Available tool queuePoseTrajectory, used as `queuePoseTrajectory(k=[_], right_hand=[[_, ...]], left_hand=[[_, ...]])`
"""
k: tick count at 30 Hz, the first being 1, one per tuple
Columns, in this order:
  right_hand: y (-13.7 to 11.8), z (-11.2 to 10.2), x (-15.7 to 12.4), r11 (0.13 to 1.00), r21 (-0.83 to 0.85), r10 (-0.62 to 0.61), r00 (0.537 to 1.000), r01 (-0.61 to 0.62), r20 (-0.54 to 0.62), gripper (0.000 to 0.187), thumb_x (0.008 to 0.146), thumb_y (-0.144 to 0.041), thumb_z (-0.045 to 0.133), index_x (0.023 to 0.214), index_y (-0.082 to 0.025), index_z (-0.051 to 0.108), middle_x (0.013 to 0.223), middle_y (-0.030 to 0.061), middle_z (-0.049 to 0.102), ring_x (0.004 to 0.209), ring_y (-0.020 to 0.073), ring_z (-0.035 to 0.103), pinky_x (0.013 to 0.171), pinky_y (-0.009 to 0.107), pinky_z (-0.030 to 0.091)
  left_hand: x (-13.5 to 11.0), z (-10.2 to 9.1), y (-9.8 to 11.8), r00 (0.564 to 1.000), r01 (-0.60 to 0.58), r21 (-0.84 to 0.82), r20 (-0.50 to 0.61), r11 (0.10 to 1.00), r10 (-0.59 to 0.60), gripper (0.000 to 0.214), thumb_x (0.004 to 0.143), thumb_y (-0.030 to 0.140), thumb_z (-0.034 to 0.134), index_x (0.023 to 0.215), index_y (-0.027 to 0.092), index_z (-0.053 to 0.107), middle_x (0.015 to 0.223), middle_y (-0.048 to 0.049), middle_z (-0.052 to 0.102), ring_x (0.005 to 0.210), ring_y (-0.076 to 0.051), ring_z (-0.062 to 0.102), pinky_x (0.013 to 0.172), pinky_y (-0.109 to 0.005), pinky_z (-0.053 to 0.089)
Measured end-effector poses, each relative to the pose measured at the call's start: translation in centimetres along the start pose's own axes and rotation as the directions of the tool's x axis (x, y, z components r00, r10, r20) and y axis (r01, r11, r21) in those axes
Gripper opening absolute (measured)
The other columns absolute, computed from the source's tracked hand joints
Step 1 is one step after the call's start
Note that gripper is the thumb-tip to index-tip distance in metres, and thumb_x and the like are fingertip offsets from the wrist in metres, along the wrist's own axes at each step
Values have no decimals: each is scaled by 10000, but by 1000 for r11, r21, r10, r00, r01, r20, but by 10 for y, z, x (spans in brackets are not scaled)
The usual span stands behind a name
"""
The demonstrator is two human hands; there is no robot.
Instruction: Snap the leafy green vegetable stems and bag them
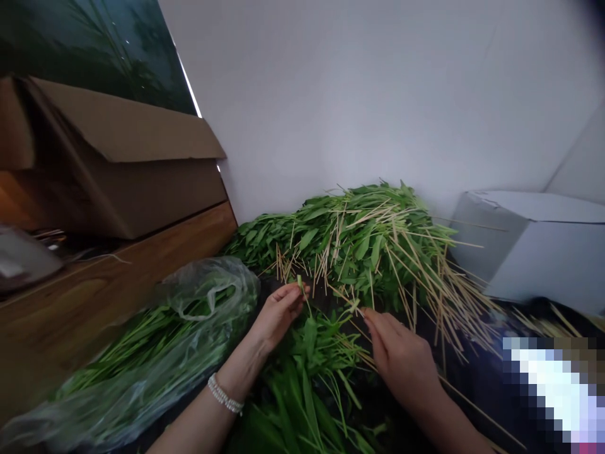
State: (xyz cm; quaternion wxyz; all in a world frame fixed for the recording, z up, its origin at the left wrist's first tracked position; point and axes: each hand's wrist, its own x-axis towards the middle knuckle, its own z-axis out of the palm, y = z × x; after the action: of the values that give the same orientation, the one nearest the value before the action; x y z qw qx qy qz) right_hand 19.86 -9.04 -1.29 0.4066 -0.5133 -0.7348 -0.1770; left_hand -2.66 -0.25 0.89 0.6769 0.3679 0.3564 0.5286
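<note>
My left hand [278,313], with a beaded bracelet at the wrist, pinches a short piece of green stem [299,282] between thumb and fingers. To its right, my right hand [401,356] is closed on a thin wooden skewer [341,294]. A pale green bit [354,306] shows just beyond its fingertips, seemingly on the skewer. Below and between both hands lie loose leafy greens [309,378]. Beyond them, against the wall, a large heap of leafy greens [312,221] has many thin sticks [416,277] poking out, mostly toward the right.
On the left, a clear plastic bag [189,359] holds long greens. Behind it, an open cardboard box [155,195] rests on a wooden surface [198,230]. A white box [543,252] stands at the right, near the white wall [354,94]. The lower right corner is pixelated.
</note>
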Motion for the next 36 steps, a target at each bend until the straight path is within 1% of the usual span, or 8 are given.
queuePoseTrajectory(k=[3, 7, 12, 18, 27, 30, 33, 36], right_hand=[[-4, 2, -2, 999, 25, -35, 999, 34, 36, 300, 944, -145, 377, 1115, -140, 623, 836, 60, 677, 746, 146, 656, 699, 246, 494], [-8, 3, -2, 997, 23, -73, 996, 72, 49, 300, 945, -134, 374, 1104, -130, 629, 819, 64, 676, 757, 150, 659, 703, 244, 494], [-9, 2, -2, 997, 23, -76, 995, 75, 64, 300, 952, -145, 372, 1098, -130, 634, 803, 57, 667, 716, 149, 651, 655, 242, 481], [-10, 2, -1, 996, 14, -86, 994, 85, 63, 320, 953, -148, 352, 1075, -128, 647, 755, 49, 656, 646, 140, 633, 589, 238, 469], [-12, 6, -5, 998, 43, -40, 995, 36, 94, 336, 940, -124, 343, 1080, -135, 648, 779, 63, 656, 700, 142, 646, 671, 238, 509], [-13, 7, -7, 998, 52, -41, 995, 36, 96, 345, 936, -115, 332, 1080, -136, 645, 797, 68, 661, 697, 142, 646, 661, 235, 513], [-14, 8, -8, 997, 55, -52, 995, 47, 89, 338, 943, -122, 332, 1073, -125, 644, 762, 60, 648, 689, 148, 647, 653, 240, 514], [-15, 10, -9, 997, 46, -61, 995, 58, 79, 337, 952, -128, 328, 1080, -109, 639, 741, 58, 641, 675, 147, 642, 653, 242, 511]], left_hand=[[-3, 3, -2, 1000, 24, 6, 14, 1000, -25, 288, 617, 275, 852, 859, 160, 746, 889, -56, 750, 755, -104, 646, 702, -193, 473], [-6, 7, -5, 1000, 6, 27, 12, 1000, -7, 299, 602, 258, 860, 863, 158, 754, 819, -49, 754, 773, -125, 668, 741, -213, 479], [-9, 10, -8, 999, -5, 75, 46, 997, 2, 281, 613, 267, 851, 855, 156, 762, 834, -60, 761, 794, -142, 675, 775, -237, 479], [-11, 12, -10, 999, -7, 90, 38, 996, 4, 281, 599, 282, 860, 834, 157, 768, 823, -58, 763, 784, -136, 671, 781, -230, 481], [-10, 12, -13, 1000, -3, 79, 15, 997, 2, 268, 565, 284, 873, 766, 142, 767, 786, -66, 754, 743, -151, 669, 775, -256, 491], [-10, 13, -15, 1000, -7, 82, 20, 997, 5, 259, 555, 273, 877, 748, 141, 765, 789, -65, 753, 751, -152, 670, 798, -261, 489], [-11, 14, -14, 1000, 0, 71, 22, 997, -1, 250, 542, 266, 883, 724, 143, 762, 775, -58, 749, 743, -144, 665, 806, -256, 483], [-12, 16, -14, 998, 22, 69, 51, 997, -25, 242, 552, 255, 880, 731, 139, 764, 747, -50, 741, 723, -127, 652, 790, -239, 475]])
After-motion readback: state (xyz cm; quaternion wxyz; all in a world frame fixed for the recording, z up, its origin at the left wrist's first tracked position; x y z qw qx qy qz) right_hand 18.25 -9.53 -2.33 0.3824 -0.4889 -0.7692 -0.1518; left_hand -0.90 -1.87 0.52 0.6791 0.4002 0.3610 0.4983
